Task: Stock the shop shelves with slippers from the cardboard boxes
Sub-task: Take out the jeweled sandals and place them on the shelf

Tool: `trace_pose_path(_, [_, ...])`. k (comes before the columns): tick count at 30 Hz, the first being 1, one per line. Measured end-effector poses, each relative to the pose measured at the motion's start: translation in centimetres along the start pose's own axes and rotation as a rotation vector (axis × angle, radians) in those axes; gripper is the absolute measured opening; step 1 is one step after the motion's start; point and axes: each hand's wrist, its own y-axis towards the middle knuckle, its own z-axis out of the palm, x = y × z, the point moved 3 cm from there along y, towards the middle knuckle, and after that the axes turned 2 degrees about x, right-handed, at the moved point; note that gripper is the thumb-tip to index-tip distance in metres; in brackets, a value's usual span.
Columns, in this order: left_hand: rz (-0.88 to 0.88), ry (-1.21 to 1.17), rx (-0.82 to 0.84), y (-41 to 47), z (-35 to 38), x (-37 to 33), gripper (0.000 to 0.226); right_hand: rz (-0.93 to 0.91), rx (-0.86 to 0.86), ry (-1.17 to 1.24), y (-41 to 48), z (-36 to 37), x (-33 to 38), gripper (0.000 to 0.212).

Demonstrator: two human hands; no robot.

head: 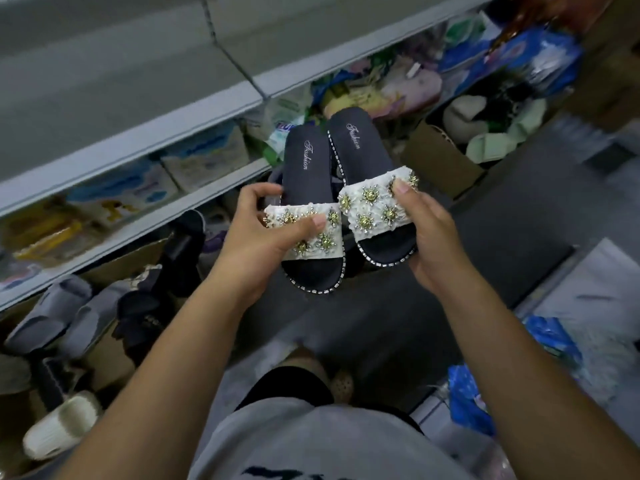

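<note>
I hold a pair of black slippers with white jewelled straps side by side in front of me. My left hand [258,237] grips the left slipper [306,168] at its strap, thumb on top. The right slipper [360,147] is gripped the same way by my right hand [429,233]. Both slippers hang in the air beside the grey shelf [138,140]. A cardboard box [440,164] with pale green and white slippers stands on the floor behind them. Another cardboard box [107,355] at lower left holds grey, dark and cream slippers.
The lower shelf [114,237] on the left carries packaged goods. More soft slippers and blue packets lie at the top right. Blue bags [467,400] and a white sheet sit at lower right. Grey floor [485,209] runs between the boxes.
</note>
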Motion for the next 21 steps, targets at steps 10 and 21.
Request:
trace_pose_path(10, [0.154,-0.088,0.145,9.2,12.1,-9.5,0.074,-0.208,-0.111,0.151,7.0,-5.1,11.0,0.042])
trace_pose_path(21, [0.333,-0.145,0.055,16.1,21.4,-20.5,0.082,-0.377,-0.028,0.198,17.5,-8.5,22.7,0.072])
